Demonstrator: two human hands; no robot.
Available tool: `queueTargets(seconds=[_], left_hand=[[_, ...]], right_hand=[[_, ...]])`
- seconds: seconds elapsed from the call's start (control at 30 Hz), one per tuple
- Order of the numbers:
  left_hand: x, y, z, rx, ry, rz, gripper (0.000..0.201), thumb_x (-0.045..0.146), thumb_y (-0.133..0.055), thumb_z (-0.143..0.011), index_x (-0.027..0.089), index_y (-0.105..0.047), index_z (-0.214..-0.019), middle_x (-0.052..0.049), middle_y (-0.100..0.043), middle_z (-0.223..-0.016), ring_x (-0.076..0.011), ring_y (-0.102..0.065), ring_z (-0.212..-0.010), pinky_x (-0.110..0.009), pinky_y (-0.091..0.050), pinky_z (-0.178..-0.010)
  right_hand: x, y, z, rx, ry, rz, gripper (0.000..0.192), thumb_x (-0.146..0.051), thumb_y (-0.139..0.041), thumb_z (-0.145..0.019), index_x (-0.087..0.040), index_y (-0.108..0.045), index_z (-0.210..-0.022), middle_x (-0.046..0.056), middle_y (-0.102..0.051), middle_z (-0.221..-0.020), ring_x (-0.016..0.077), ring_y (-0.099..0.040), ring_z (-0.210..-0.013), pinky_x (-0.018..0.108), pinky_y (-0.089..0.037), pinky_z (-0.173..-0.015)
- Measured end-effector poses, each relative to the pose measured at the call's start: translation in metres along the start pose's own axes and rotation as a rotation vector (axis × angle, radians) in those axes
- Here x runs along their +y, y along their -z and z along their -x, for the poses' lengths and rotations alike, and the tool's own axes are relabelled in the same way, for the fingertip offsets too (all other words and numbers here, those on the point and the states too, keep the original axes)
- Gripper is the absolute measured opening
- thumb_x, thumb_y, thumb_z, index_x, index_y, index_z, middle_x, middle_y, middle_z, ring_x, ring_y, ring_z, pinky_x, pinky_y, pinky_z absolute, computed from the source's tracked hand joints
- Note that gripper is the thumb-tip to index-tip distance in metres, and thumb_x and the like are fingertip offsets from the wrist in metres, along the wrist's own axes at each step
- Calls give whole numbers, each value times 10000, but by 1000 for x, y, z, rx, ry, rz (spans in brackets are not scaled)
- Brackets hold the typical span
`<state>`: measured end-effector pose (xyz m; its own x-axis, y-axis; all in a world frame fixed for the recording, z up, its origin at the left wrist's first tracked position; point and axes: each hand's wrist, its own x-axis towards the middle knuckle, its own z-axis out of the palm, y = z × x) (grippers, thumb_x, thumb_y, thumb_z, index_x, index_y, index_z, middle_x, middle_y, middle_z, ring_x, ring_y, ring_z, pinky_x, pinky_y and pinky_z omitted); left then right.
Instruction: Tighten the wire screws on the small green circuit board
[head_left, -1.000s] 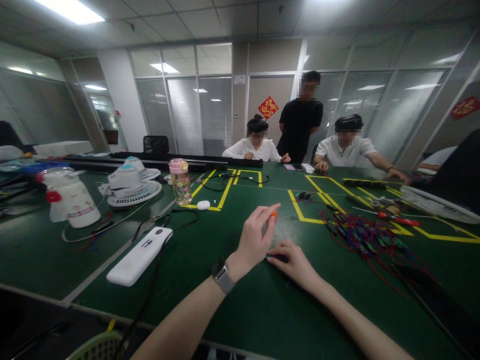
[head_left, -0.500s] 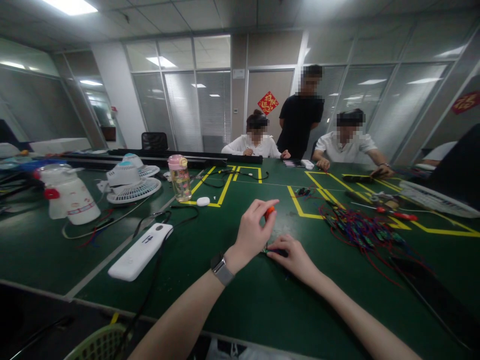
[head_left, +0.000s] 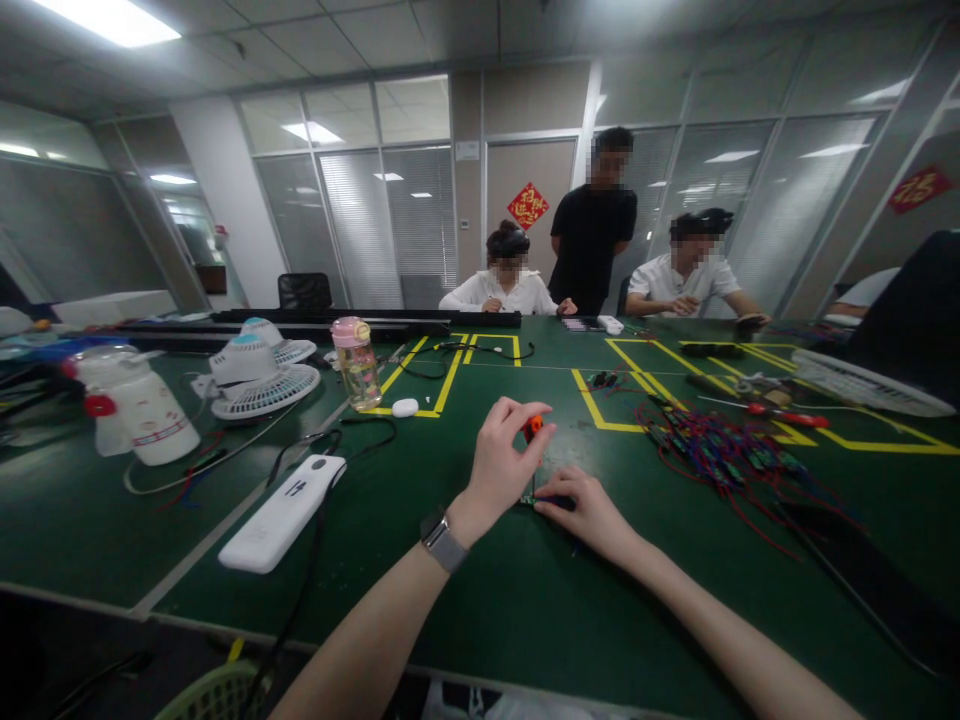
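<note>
Screwdriver (head_left: 533, 428), orange-handled, being gripped upright in left hand (head_left: 501, 462); right hand (head_left: 585, 508) fingers pinning small dark part (head_left: 551, 501) at 5 o'clock. Risk: tip slipping onto fingertips.

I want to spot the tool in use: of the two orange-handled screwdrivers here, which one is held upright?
The small orange-handled screwdriver pinched in the left hand stands upright; the long orange-handled screwdriver lies flat on the green table, far right.

Left hand (head_left: 501, 460) grips orange-handled screwdriver (head_left: 532, 428) — right hand (head_left: 589, 510) pins small part (head_left: 553, 501).
</note>
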<state>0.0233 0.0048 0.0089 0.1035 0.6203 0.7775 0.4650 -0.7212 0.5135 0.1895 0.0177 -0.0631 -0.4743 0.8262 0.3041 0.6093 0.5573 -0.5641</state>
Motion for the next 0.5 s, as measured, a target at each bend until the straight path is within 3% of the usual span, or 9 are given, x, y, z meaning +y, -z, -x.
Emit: queueTargets(seconds=[0.13, 0.33, 0.5], left_hand=[[1, 0, 0, -60, -20, 76, 328, 171, -409, -965, 216, -537, -1264, -47, -566, -1030, -149, -557, -947, -284, -452, -858], [1, -1, 0, -37, -22, 24, 228, 217, -565, -901, 206, -626, -1120, -16, -544, -880, -142, -548, -809, -268, -460, -772], [1, -1, 1, -83, -7, 48, 338, 202, -418, -965, 217, -517, -1288, -49, -581, -1015, -162, -569, -932, -303, -467, -855]], right_hand=[[1, -1, 0, 7, 2, 0, 164, -303, -654, -834, -222, -765, -925, 60, -668, -853, 221, -571, -866, 334, -453, -785], [1, -1, 0, 2, 3, 6, 164, -305, -652, -836, -226, -763, -927, 56, -668, -863, 223, -568, -880, 336, -446, -794], [3, -2, 0, 6, 16, 1, 161, -302, -657, -836, -222, -766, -923, 59, -671, -851, 220, -573, -865, 332, -446, -786]])
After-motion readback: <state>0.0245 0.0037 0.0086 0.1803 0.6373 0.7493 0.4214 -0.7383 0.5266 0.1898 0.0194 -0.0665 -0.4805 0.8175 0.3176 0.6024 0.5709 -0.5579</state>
